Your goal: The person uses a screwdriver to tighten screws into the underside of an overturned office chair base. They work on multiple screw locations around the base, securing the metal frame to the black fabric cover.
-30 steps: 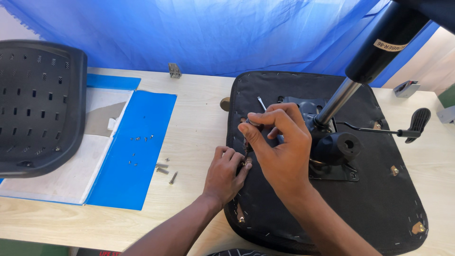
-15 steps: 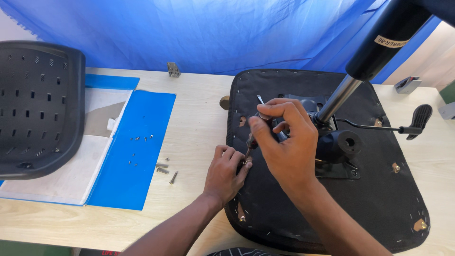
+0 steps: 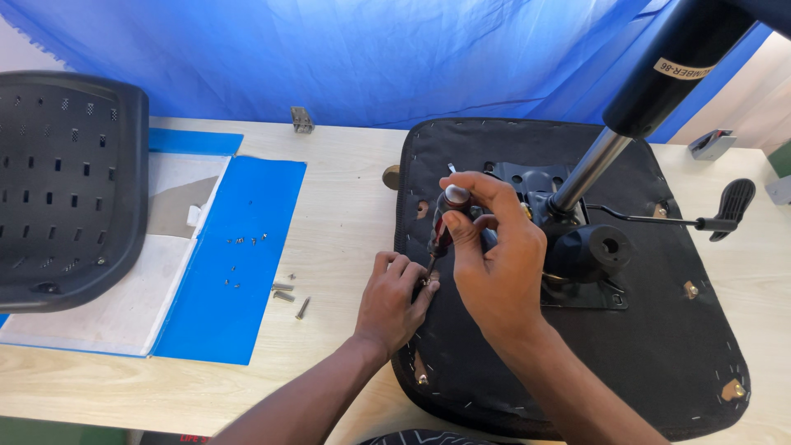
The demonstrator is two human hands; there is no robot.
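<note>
An upturned black chair seat (image 3: 659, 346) lies on the wooden table (image 3: 346, 198), with its metal mechanism (image 3: 577, 247) and gas cylinder (image 3: 659, 74) sticking up. My right hand (image 3: 494, 264) grips a screwdriver (image 3: 441, 227) by its dark handle, tip pointing down at the seat's left edge. My left hand (image 3: 394, 301) rests flat at that edge, fingertips touching the spot where the tip meets the seat.
Several small screws (image 3: 288, 292) lie on the table and on a blue sheet (image 3: 239, 264). A black perforated chair back (image 3: 66, 189) sits at far left. A lever with a black paddle (image 3: 729, 206) juts right. Blue tarp (image 3: 329, 49) hangs behind.
My right hand has shifted slightly on the screwdriver and tilted it more upright over the seat's left edge. My left hand has stayed put.
</note>
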